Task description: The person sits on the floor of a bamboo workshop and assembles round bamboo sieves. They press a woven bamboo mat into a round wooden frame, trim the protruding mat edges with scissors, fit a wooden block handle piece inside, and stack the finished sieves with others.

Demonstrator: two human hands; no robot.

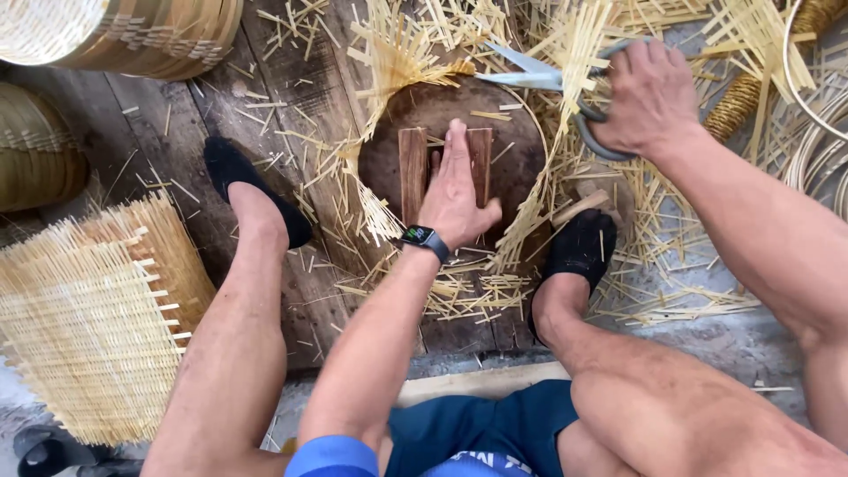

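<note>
Left hand flat, right hand on the shears

Left hand (pixel 453 190) lies open, pressing the wooden strips (pixel 412 172) onto the round block (pixel 512 150); strips run twelve-to-six. Right hand (pixel 647 97) grips shears (pixel 530 71) at one o'clock, blades pointing nine; swung carelessly, they could nick the flat fingers.

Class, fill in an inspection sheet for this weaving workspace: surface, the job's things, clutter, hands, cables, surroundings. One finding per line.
Surface: worn wooden planks, with a round dark block on them.
Job's things: brown wooden pieces on the block; scissors with blades open.
Clutter: cut straw-coloured strips scattered around the block.
Hands: left hand flat on the wooden pieces; right hand gripping the scissors' handles.
Cables: nothing seen.
Surroundings: unfinished woven mat at left; woven baskets at top left; coiled cane at right.
</note>
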